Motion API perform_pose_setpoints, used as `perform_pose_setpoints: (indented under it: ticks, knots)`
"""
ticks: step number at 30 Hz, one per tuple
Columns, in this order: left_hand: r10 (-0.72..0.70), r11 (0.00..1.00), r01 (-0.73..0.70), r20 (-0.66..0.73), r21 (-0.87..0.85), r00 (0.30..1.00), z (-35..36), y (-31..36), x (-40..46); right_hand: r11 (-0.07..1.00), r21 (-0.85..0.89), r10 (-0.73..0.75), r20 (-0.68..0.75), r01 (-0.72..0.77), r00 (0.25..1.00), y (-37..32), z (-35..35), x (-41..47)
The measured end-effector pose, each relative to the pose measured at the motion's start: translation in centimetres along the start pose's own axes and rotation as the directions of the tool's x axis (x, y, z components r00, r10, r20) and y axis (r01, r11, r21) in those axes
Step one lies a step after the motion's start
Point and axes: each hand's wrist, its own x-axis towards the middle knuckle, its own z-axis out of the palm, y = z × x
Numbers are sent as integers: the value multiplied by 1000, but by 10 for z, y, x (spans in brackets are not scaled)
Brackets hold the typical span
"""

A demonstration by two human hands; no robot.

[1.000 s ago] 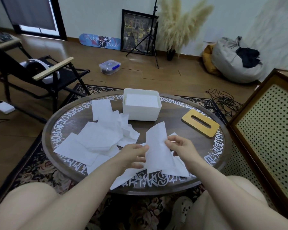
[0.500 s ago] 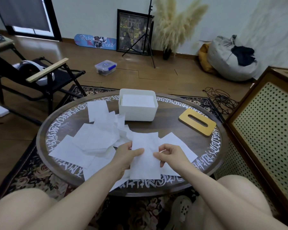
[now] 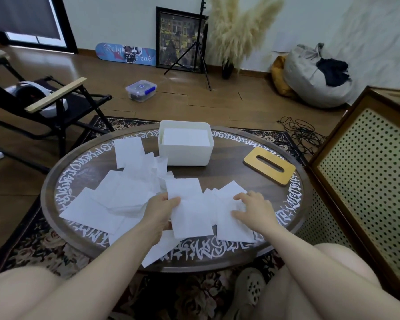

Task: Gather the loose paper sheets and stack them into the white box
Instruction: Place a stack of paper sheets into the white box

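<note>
The white box stands at the far middle of the round table, with a flat stack of sheets inside it. Several loose white paper sheets lie spread over the table's left and near middle. My left hand pinches the left edge of one sheet that hangs flat in front of me. My right hand rests with spread fingers on another sheet lying on the table to the right.
The round wooden table has white lettering round its rim. A wooden slotted lid lies at the right. A black folding chair stands left, a perforated cabinet right. My knees sit below the table's near edge.
Both hands held one sheet upright, then lowered it. My right hand has let go and moved right onto a sheet on the table; my left hand still holds the first sheet.
</note>
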Motion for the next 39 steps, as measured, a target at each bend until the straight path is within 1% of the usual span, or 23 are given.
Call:
perform_pose_setpoints:
  ticks: [2, 7, 14, 19, 22, 26, 30, 34, 39]
  knots:
    - [5, 1000, -5, -10, 14, 1000, -2, 0, 2, 997, -79, -4, 21, 6, 1000, 1, 2, 0]
    - [12, 1000, -12, -4, 9, 1000, -5, 0, 3, 979, -198, -52, 4, 52, 999, -1, 3, 1]
    - [17, 1000, -17, -9, 18, 1000, -8, 2, 2, 982, -186, -46, -56, 34, 997, -3, 2, 5]
    - [24, 999, -23, -14, 43, 1000, -7, -1, 3, 948, -318, -68, -148, 18, 987, -7, -1, 7]
    - [22, 999, -21, -17, 50, 1000, -7, -2, 4, 956, -294, -49, -164, -2, 985, -7, -2, 6]
    - [20, 998, -19, -15, 55, 1000, -7, -3, 4, 966, -259, -43, -144, 4, 989, -7, 1, 6]
    - [13, 998, -12, -18, 65, 1000, -8, -4, 4, 964, -265, -39, -168, -7, 985, -6, 2, 8]
    - [18, 997, -17, -14, 72, 1000, -9, -4, 4, 951, -307, -30, -180, -27, 983, -5, 0, 9]
    - [23, 996, -22, -10, 86, 1000, -11, -4, 2, 943, -333, -57, -208, -16, 977, -4, -8, 7]
